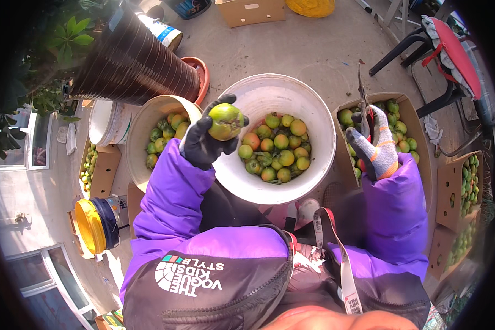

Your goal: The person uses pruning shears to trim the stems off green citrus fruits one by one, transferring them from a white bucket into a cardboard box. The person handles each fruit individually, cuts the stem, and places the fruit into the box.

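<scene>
My left hand (210, 138), in a black glove, grips a large green tomato (225, 121) with a brown scarred patch, over the left rim of a white plastic bucket (324, 165). Green and orange tomatoes (281, 142) lie at the bottom of that bucket. My right hand (375, 144), in a grey and orange work glove, is closed around a cutting tool with red handles (370, 123), probably pruning shears, its dark blades pointing away from me. Beneath this hand stands a cardboard box (412, 111) of green tomatoes (400, 128).
A second bucket (138, 136) with tomatoes stands at the left, near a tall stack of brown pots (148, 62). More cardboard boxes (447, 206) of green fruit are at the far right, below a black chair (445, 97). A yellow bucket (91, 227) lies at the left.
</scene>
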The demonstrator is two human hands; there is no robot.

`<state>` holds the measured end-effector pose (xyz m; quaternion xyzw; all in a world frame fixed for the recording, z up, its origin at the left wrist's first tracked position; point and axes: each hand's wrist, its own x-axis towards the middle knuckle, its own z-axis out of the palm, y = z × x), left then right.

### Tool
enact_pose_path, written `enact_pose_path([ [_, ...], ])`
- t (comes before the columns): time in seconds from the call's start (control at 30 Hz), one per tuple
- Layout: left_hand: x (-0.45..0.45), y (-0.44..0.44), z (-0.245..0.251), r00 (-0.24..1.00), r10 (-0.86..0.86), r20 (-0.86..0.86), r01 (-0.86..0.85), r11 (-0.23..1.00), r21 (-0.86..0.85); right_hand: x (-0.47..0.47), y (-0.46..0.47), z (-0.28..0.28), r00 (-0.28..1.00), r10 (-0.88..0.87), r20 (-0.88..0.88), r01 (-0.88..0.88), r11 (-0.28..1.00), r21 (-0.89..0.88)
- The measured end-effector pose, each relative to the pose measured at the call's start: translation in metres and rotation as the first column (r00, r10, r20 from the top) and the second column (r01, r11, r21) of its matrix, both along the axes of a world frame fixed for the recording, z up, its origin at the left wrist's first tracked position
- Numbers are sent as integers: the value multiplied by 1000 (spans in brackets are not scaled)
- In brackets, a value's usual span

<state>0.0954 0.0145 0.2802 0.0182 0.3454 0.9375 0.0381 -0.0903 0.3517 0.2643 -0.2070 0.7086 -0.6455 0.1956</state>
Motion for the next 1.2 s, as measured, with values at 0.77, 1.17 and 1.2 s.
enact_pose_path([
  [0.77,44,6,15,780,513,-359,-330,-149,-932,16,0,23,970,58,234,-21,987,-157],
  [1.17,-115,72,-216,608,-219,763,202,-887,-415,8,13,47,984,97,152,-93,995,-36],
  [1.2,-112,72,-213,619,-204,758,245,-867,-433,11,12,50,980,118,161,-115,993,-26],
])
